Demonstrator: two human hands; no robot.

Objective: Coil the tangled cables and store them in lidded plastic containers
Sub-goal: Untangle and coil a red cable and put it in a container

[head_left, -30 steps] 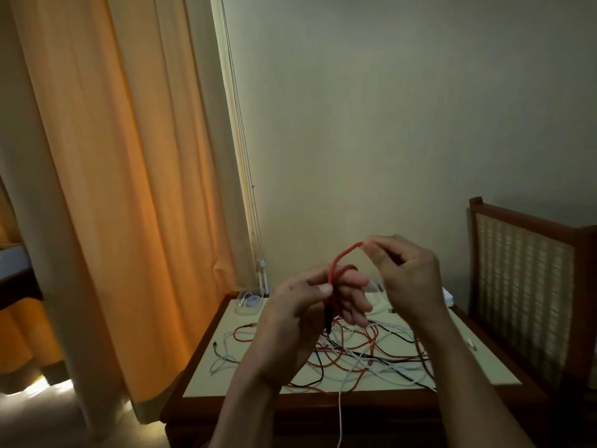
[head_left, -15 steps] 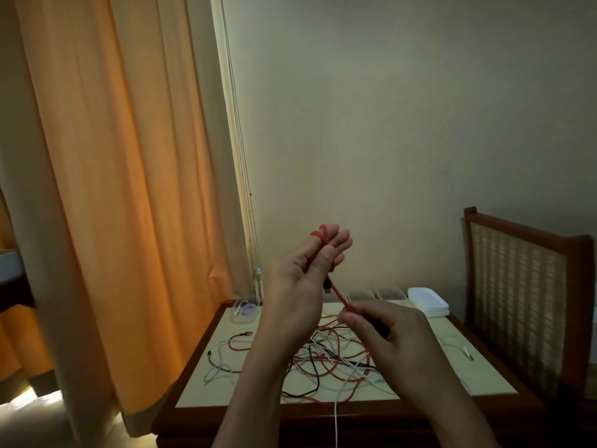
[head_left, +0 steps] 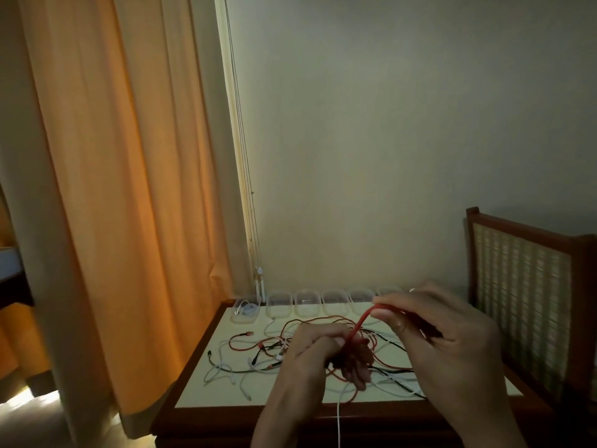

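Early: left hand (head_left: pixel 323 354) curls round a red cable (head_left: pixel 358 328) over the table (head_left: pixel 200 376); right hand (head_left: pixel 442 337) pinches its run, up-right. Far-left container (head_left: pixel 245 315) holds one white cable, lid state unclear. Other containers (head_left: pixel 307 303) along the far edge look empty. The tangle (head_left: pixel 258 354) lies mostly unsorted mid-table.

Row of clear containers (head_left: pixel 334 301): far end was hidden behind right hand (head_left: pixel 452 344).
Red cable (head_left: pixel 358 326): lower run lost inside left hand (head_left: pixel 319 354) (dim, blurred there).
White cable (head_left: pixel 338 415): ran off the bottom edge.
Chair (head_left: pixel 523 286): cut by right edge.
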